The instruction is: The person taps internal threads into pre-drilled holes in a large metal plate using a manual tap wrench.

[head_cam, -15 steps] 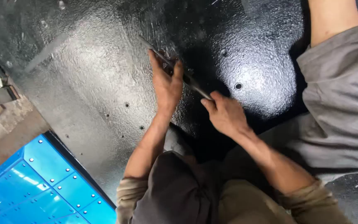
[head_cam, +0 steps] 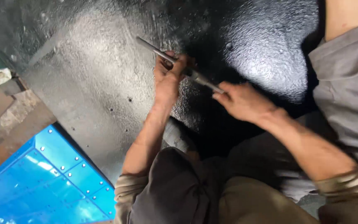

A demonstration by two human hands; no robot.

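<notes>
A view from above looks down on two bare hands working a slim metal rod [head_cam: 179, 64] against a large sheet of black metal [head_cam: 92, 74]. The rod is grey, straight and thin, with a dull shine along its length. It lies at a slant across the sheet, its upper end pointing to the upper left and its lower end running down to the right. A thicker, darker section sits near its middle.

The left hand [head_cam: 167, 79] is closed around the middle of the rod, fingers curled over it, pressing it down on the sheet. The right hand [head_cam: 242, 101] grips the lower right end, fingertips pinched on the rod. The two hands are apart, one at each part of the same rod.

The black sheet fills most of the view. Its surface is rough and pebbled, wet-looking, with bright glare in two patches. A few small round holes [head_cam: 129, 99] dot it below and left of the left hand.

Both forearms are bare, with rolled striped cuffs. The person's knees in dark and tan trousers [head_cam: 195, 195] fill the bottom of the view. At lower left lies a bright blue panel [head_cam: 46, 178] studded with rivets. At right, another person in grey clothing [head_cam: 349, 83] sits close by.
</notes>
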